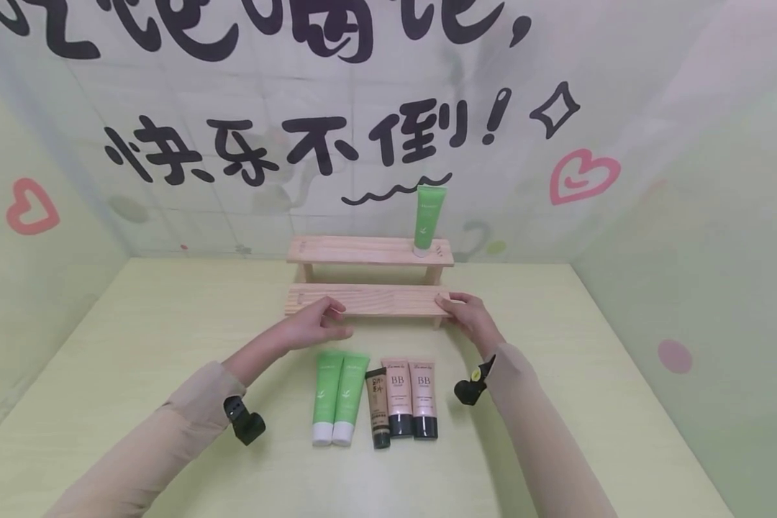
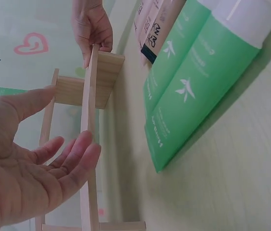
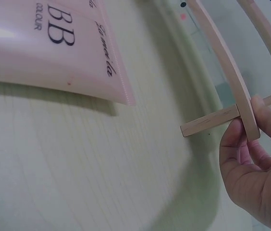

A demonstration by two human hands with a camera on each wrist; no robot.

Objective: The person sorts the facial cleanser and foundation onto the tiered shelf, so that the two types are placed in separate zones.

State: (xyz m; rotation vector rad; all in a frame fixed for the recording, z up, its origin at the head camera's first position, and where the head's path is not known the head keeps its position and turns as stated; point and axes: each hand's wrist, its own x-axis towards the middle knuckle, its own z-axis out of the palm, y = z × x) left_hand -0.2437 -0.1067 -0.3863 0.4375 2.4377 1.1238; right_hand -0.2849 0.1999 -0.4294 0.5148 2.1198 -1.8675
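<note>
A two-tier wooden shelf stands at the back of the table. My right hand pinches the right end of its lower board, thumb on top and fingers beneath, as the wooden board shows in the right wrist view. My left hand is before the lower board's left part, fingers loosely spread, holding nothing; whether its fingertips touch the board I cannot tell. One green tube stands upright on the upper board's right end. In front lie two green tubes, a slim brown tube and two pink BB cream tubes.
A wall with black lettering rises right behind the shelf. Side walls close off the table at left and right. Each wrist carries a black strapped camera, such as the left wrist camera.
</note>
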